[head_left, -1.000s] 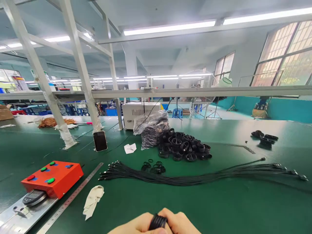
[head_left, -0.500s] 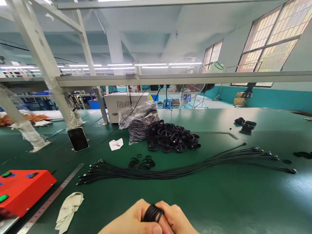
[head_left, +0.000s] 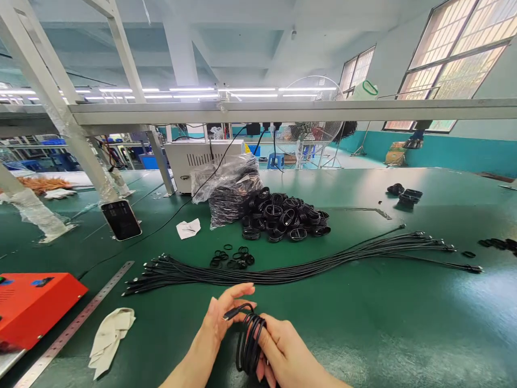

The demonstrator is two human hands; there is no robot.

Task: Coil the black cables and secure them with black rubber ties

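Fine marks on a white paper slip [head_left: 188,229] and a steel ruler [head_left: 76,323] are too small to read as a person handles a coiled cable [head_left: 249,347], black and smooth, above the near part of a green, glossy tabletop [head_left: 363,318]. The right hand [head_left: 287,347] closes its fingers around the loops; the left hand [head_left: 213,324] is partly open, fingers spread beside the cable's free plug [head_left: 231,313], though whether they touch it is unclear. Just beyond lies a bundle of long black cables [head_left: 278,277] with metal-tipped ends, then small black rings [head_left: 241,258] and a heap of coils [head_left: 288,215] beside a crinkled clear plastic bag [head_left: 226,199]. At left are a crumpled cloth [head_left: 112,339], a red box [head_left: 44,307] and a phone [head_left: 121,220] leaning by a wrapped post. A pale shelf rail [head_left: 283,112] crosses the view, partly blocking the room behind.
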